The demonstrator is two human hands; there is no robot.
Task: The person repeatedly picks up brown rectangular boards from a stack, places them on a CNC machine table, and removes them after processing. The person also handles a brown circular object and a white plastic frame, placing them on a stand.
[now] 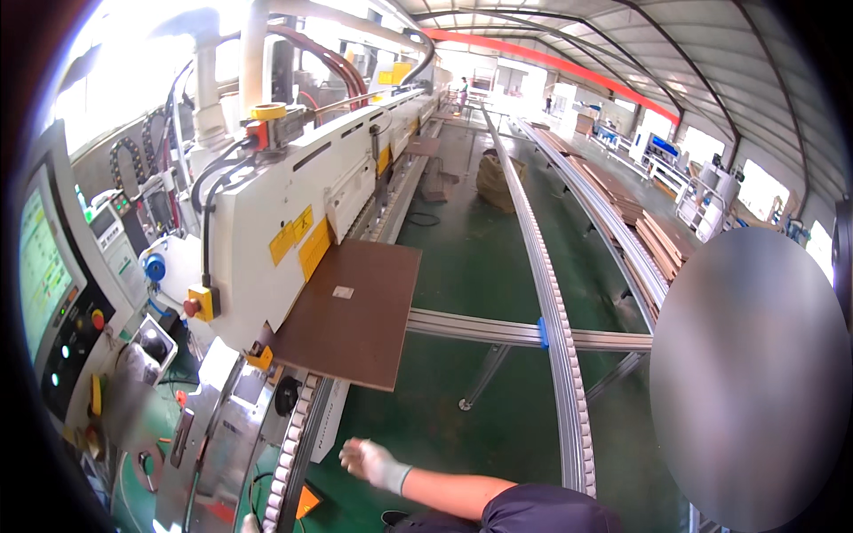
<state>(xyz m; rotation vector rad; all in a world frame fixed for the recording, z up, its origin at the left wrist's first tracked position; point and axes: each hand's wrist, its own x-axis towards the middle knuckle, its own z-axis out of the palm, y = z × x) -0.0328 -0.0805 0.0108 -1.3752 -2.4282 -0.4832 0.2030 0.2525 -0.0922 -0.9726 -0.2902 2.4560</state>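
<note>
Premises are a woodworking factory hall: a long white panel-processing machine [293, 186] with a control screen [40, 266] at nine o'clock, a flat brown rectangular board [351, 311] at centre, long grey roller rails [555, 293] toward twelve, stacked brown boards [662, 244] at two o'clock, green floor [471, 258], arched metal roof [675, 53].

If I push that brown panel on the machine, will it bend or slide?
The brown panel looks flat and thin with straight edges, so probably stiff. Its right part overhangs, resting on a rail, so it may slide easily and could tip if pushed off.
</note>
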